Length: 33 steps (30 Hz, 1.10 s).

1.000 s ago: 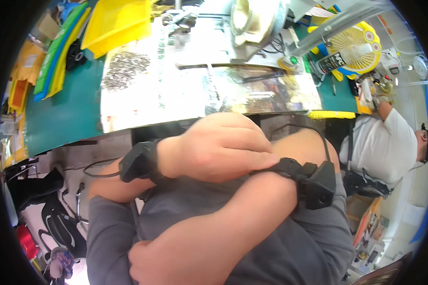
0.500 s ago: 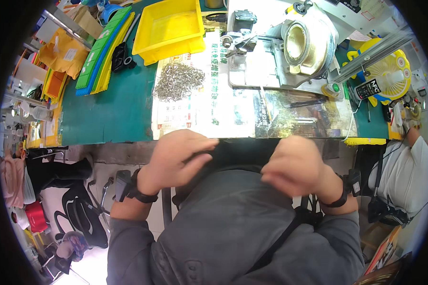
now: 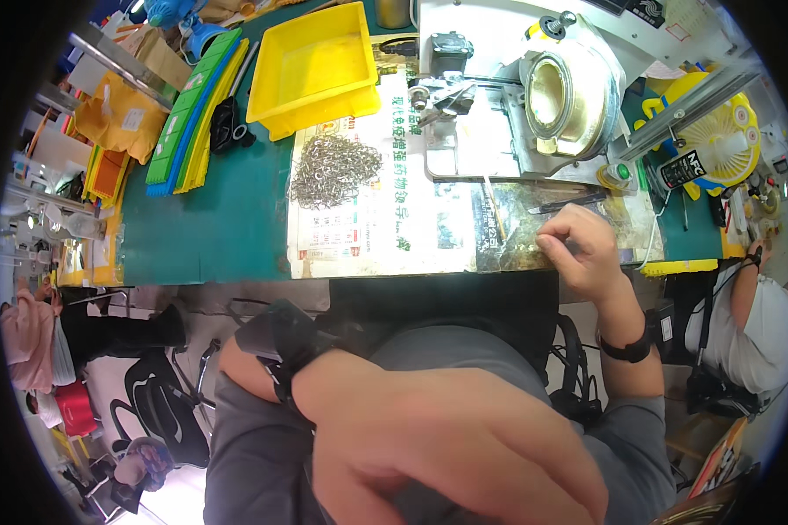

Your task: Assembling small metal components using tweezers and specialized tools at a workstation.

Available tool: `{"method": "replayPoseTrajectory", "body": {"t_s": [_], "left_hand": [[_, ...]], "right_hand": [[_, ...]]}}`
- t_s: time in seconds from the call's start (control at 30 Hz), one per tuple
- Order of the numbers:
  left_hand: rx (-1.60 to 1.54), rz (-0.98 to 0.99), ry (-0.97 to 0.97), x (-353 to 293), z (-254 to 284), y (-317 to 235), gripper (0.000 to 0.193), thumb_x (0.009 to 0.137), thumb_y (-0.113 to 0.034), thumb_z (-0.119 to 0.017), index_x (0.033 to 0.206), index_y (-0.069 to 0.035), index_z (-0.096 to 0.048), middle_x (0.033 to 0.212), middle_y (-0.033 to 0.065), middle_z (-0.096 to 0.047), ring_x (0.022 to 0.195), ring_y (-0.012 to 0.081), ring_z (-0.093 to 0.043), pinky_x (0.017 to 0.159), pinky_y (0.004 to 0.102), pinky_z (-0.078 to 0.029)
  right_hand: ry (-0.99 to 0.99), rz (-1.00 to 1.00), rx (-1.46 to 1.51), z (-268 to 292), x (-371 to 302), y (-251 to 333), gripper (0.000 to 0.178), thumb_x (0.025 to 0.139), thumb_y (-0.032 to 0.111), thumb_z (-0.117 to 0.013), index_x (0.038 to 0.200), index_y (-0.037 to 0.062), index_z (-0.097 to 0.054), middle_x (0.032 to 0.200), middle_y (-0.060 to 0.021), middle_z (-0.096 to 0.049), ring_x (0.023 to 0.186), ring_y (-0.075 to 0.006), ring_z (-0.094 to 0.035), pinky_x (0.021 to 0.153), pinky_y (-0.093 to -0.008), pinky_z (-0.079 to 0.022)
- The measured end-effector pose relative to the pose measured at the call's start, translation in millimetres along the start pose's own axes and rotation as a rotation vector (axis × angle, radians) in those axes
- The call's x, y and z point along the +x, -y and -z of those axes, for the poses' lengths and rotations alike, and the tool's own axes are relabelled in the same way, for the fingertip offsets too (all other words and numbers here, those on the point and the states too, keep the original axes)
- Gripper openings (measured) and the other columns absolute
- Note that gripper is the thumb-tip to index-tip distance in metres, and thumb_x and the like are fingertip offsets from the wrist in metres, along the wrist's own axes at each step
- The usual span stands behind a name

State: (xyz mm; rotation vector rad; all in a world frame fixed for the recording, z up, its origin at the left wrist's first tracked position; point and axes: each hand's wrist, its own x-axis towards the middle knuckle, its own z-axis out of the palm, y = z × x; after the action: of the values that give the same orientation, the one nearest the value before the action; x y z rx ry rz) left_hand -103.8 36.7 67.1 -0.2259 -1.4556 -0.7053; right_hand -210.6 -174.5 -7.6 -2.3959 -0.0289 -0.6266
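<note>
My left hand (image 3: 446, 437) is raised close to the view, back of the hand up. Its thumb is apart from the stretched fingers, whose tips run toward the lower edge, and no object shows in it. A dark band with a small device circles that wrist. My right hand (image 3: 587, 252) hovers at the table's front edge, fingers curled in with thumb near forefinger; anything between them is too small to make out. Beyond it lie dark tweezers (image 3: 569, 203). A tangled heap of small silvery metal pieces (image 3: 334, 171) rests on a printed paper sheet (image 3: 324, 249).
Behind the heap stands a yellow bin (image 3: 311, 66). A machine with a round metal bowl (image 3: 547, 96) takes up the back right, beside a small jar (image 3: 617, 176) and a yellow fan (image 3: 727, 131). Green, blue and yellow strips (image 3: 184, 122) lie left. People sit on both sides.
My left hand has risen from the table edge toward the view. My right hand has moved forward and right, over the table's edge. The view has shifted slightly.
</note>
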Motion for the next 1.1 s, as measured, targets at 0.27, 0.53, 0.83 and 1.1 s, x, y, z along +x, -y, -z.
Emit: {"method": "replayPoseTrajectory", "body": {"t_s": [0.27, 0.53, 0.83, 1.1], "left_hand": [[0.155, -0.092, 0.176, 8, 43, 9, 0.057, 0.100, -0.039, -0.066, 0.112, 0.017, -0.066, 0.112, 0.0286, -0.063, 0.087, 0.0354, -0.068, 0.074, 0.0390, -0.059], [0.433, 0.054, -0.119, 28, 8, -1, 0.059, 0.105, -0.055, -0.046, 0.102, -0.003, -0.073, 0.120, 0.0313, -0.065, 0.102, 0.0425, -0.067, 0.086, 0.0511, -0.054], [0.532, -0.064, -0.124, 25, 2, 16, 0.059, 0.105, -0.057, -0.044, 0.099, -0.005, -0.073, 0.120, 0.0293, -0.066, 0.101, 0.0418, -0.067, 0.087, 0.0511, -0.053], [0.793, 0.444, -0.100, 17, 50, -40, 0.057, 0.106, -0.052, -0.045, 0.096, -0.001, -0.071, 0.097, 0.0184, -0.072, 0.095, 0.0359, -0.067, 0.087, 0.0484, -0.053]], "right_hand": [[-0.158, -0.102, -0.075, 10, -15, -41, 0.006, 0.085, 0.007, -0.074, 0.084, 0.0029, -0.069, 0.080, -0.0110, -0.070, 0.072, -0.0265, -0.065, 0.064, -0.0344, -0.050], [-0.197, -0.104, -0.072, 7, -17, -47, 0.009, 0.085, 0.009, -0.074, 0.083, 0.0022, -0.069, 0.080, -0.0115, -0.069, 0.072, -0.0268, -0.066, 0.065, -0.0344, -0.050], [-0.188, -0.153, -0.078, 5, -16, -49, 0.010, 0.084, 0.009, -0.074, 0.082, 0.0018, -0.068, 0.078, -0.0121, -0.068, 0.069, -0.0280, -0.065, 0.063, -0.0351, -0.049], [-0.197, 0.174, 0.135, 6, -4, 2, 0.010, 0.082, 0.005, -0.075, 0.088, 0.0066, -0.067, 0.069, -0.0078, -0.061, 0.058, -0.0236, -0.059, 0.056, -0.0361, -0.044]]}}
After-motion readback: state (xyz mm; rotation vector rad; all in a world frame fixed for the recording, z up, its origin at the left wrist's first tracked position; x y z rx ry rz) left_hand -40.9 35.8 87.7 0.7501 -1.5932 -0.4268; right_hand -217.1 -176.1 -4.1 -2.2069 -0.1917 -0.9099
